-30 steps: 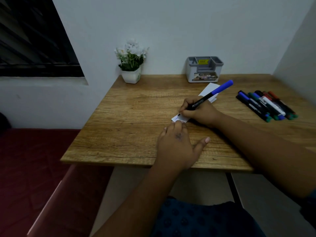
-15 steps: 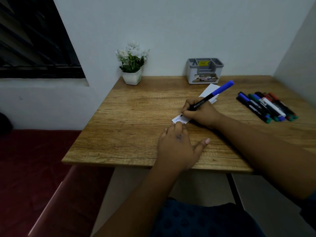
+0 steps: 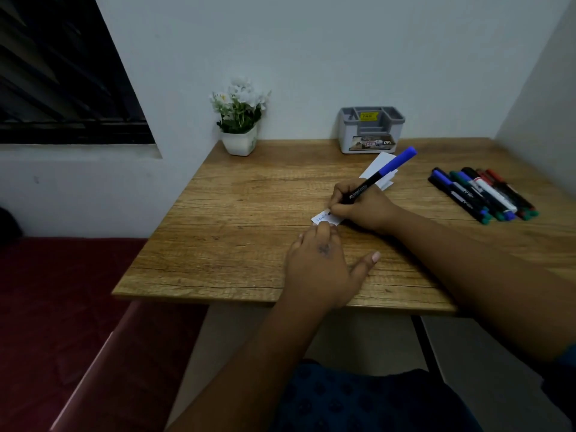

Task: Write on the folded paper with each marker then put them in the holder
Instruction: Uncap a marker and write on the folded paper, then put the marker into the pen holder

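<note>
Two hands met at the small white folded paper (image 3: 324, 218) on the wooden counter (image 3: 237, 213): left hand (image 3: 324, 263) fingers (image 3: 325, 229) flat on its near edge, right hand (image 3: 361, 204) fingers pinching the black blue-capped marker (image 3: 378, 176), tip touching blue writing.

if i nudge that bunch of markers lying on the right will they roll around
Probably somewhat. The loose markers look round-barrelled and lie flat on the smooth wooden table, so a sideways push could roll them. Packed side by side, they would likely bump and scatter rather than travel together.
</note>
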